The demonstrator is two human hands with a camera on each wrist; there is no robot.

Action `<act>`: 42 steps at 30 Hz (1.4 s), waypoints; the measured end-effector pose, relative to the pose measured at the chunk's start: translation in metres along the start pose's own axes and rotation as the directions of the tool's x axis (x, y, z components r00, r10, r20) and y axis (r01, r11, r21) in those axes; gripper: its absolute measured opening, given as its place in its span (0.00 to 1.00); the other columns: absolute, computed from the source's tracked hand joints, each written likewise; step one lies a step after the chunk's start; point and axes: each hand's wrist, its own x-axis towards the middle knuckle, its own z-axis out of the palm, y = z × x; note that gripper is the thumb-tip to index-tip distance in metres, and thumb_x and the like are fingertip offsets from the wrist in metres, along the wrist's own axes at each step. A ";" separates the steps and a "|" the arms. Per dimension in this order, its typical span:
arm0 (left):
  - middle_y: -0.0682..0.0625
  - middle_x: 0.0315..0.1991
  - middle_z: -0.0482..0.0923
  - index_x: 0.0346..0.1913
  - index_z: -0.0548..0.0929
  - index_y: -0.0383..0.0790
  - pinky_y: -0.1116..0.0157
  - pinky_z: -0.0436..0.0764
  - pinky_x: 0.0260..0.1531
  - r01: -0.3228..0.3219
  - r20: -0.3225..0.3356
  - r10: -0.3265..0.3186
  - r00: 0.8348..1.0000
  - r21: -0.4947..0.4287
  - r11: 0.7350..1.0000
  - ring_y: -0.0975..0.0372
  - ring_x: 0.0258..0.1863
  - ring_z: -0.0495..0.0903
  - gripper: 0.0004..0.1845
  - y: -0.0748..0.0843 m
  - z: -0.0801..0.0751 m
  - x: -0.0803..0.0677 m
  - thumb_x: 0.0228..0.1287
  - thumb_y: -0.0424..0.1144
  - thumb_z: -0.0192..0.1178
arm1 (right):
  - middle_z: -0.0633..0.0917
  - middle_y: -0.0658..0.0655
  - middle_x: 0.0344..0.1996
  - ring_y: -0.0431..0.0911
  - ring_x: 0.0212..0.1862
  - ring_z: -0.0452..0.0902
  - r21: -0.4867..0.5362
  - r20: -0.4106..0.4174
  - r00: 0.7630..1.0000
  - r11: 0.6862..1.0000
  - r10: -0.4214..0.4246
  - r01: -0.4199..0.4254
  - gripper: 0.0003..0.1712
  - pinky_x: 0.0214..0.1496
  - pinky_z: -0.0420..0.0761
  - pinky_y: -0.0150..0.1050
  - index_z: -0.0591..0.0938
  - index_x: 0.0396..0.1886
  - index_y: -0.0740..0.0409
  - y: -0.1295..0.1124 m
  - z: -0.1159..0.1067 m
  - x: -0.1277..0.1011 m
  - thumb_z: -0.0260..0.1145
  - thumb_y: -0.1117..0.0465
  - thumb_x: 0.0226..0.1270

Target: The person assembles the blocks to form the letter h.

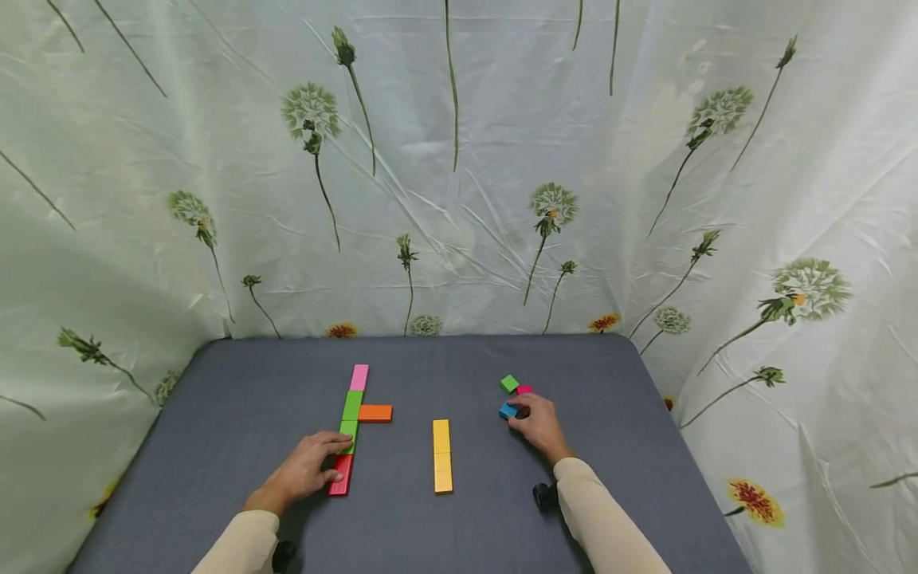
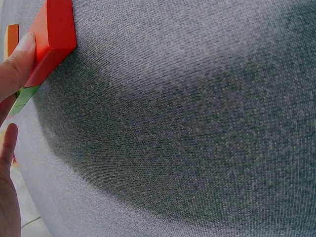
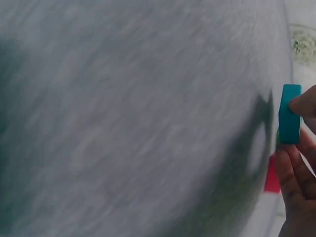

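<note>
On the left of the table, a pink block (image 1: 359, 377), two green blocks (image 1: 352, 404) and a red block (image 1: 340, 485) form a line. An orange block (image 1: 375, 414) juts rightward from it. My left hand (image 1: 301, 469) rests on the line, thumb touching the red block (image 2: 60, 24) and fingertips on the lower green one. At the right, my right hand (image 1: 543, 428) pinches a blue block (image 1: 507, 410) between thumb and fingers; the right wrist view shows the blue block (image 3: 290, 116) held upright. Just behind it lie a loose green block (image 1: 509, 383) and a magenta block (image 1: 525, 390), partly hidden.
Two yellow-orange blocks (image 1: 441, 436) lie end to end mid-table, between the hands. Grey cloth covers the table (image 1: 402, 526). A white curtain (image 1: 459, 199) with dandelion print hangs behind and at the sides.
</note>
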 end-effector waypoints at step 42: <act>0.41 0.50 0.79 0.51 0.82 0.31 0.44 0.73 0.53 0.022 -0.001 -0.022 1.000 -0.015 1.000 0.46 0.52 0.76 0.27 -0.003 0.003 0.000 0.46 0.36 0.75 | 0.84 0.51 0.38 0.39 0.35 0.76 0.041 0.401 0.912 0.996 -0.083 0.073 0.16 0.37 0.78 0.33 0.87 0.45 0.58 -0.122 0.087 0.054 0.74 0.67 0.54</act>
